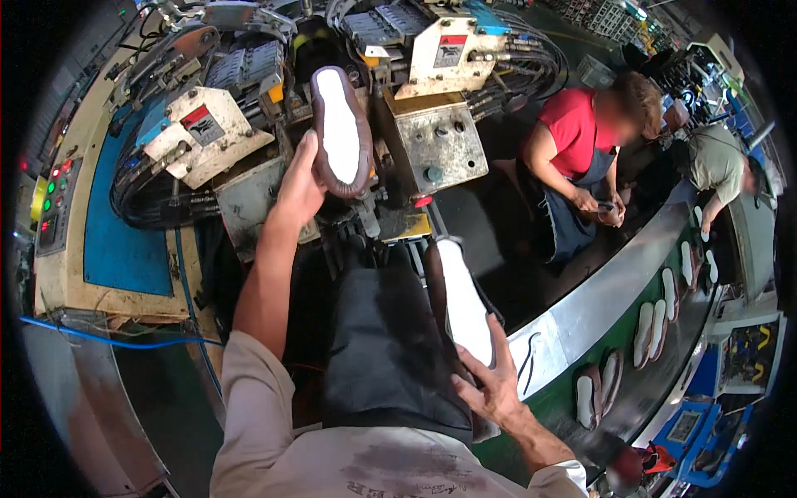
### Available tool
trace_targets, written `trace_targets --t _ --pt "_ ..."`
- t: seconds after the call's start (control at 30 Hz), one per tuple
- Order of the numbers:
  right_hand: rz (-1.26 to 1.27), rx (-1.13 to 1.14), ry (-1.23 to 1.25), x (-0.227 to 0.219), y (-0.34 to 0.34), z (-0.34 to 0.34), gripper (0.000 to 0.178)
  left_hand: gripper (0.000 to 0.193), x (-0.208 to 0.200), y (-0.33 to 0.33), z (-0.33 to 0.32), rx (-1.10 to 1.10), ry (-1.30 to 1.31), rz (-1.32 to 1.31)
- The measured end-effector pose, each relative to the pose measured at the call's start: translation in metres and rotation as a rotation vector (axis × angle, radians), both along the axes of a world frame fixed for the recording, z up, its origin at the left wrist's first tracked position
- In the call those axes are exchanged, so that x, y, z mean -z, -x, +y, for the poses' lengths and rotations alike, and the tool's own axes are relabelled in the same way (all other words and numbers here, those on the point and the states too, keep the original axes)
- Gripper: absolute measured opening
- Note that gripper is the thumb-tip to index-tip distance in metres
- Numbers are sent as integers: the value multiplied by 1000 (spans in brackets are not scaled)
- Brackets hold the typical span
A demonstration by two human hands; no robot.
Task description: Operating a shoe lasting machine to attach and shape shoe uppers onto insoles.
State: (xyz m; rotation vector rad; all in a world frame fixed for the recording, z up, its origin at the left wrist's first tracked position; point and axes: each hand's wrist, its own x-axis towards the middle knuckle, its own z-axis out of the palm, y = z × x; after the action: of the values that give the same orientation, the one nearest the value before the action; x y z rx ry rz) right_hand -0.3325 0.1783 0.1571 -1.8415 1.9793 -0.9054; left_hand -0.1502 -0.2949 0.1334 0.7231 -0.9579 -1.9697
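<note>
1. The left hand [303, 184] grips one brown shoe upper [339, 124] by its side, sole up, before the shoe-lasting machine [448, 54]; contact with the machine cannot be told.
2. The right hand [491, 383], fingers spread, grips the near end of a second shoe upper [466, 303], also sole up, beside the dark apron [386, 357].
3. Done, as far as shows: the first upper's edge is turned in around its white insole, with pleats at the near end.
4. Left undone: neither has an outsole.
5. More white-soled shoes [587, 400] lie along the green conveyor belt [540, 436]; whether they are finished is unclear.
</note>
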Motion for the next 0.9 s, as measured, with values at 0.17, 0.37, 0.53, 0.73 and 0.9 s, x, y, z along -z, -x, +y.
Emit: trace_targets --t 0.17,0.37,0.53,0.73,0.9 --pt "147 -77 173 -53 21 -121 62 78 -47 21 -14 -52 -77 7" --pt "190 -136 275 -67 12 -283 69 103 -57 -81 99 14 -63 105" --pt "165 -113 316 -38 -14 -352 67 119 -18 -161 188 95 -17 363" --pt "270 -97 241 -14 -36 -365 67 101 43 -213 269 -123 -229 344" --pt "623 -140 320 -34 -33 -366 74 93 72 -221 300 -258 -421 180"
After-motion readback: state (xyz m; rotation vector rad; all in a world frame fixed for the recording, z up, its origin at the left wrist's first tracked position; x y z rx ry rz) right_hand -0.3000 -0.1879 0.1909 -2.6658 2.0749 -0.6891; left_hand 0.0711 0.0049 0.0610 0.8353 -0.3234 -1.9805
